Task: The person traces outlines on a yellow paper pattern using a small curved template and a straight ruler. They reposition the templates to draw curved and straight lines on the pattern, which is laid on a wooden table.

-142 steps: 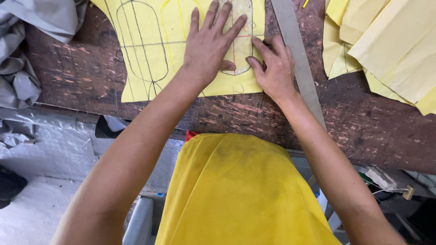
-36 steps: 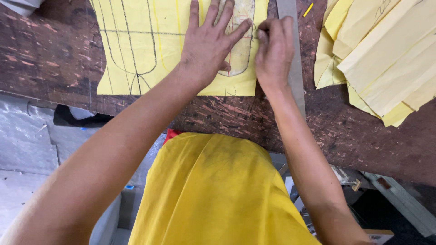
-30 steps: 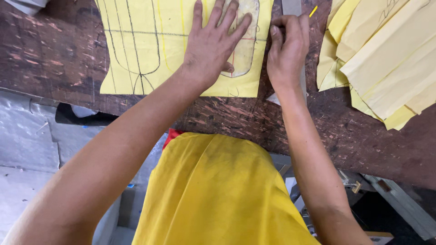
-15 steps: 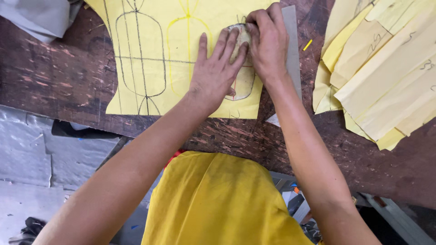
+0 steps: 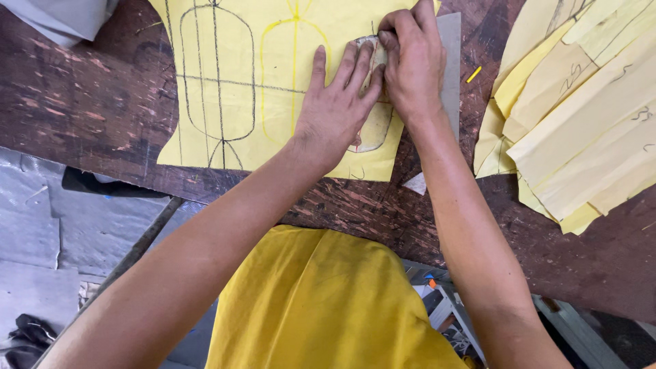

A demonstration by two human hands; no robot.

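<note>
A yellow sheet [image 5: 232,82] lies on the dark wooden table [image 5: 89,102], marked with rounded outlines in black and yellow. A beige oval template [image 5: 376,130] rests on its right part. My left hand [image 5: 335,116] lies flat on the template with fingers spread, pressing it down. My right hand [image 5: 410,68] is pinched shut at the template's top edge, right against my left fingertips; what it pinches is hidden by the fingers. A thin red line shows by the template's lower edge.
A grey flat strip [image 5: 451,75] lies under my right hand along the sheet's right side. A small yellow stick [image 5: 473,74] lies beside it. Stacked cream and yellow cut pieces [image 5: 581,123] fill the right. Grey cloth [image 5: 61,17] sits top left.
My right hand has travelled from the template's right side up to its top edge. My left hand has stayed flat on the template.
</note>
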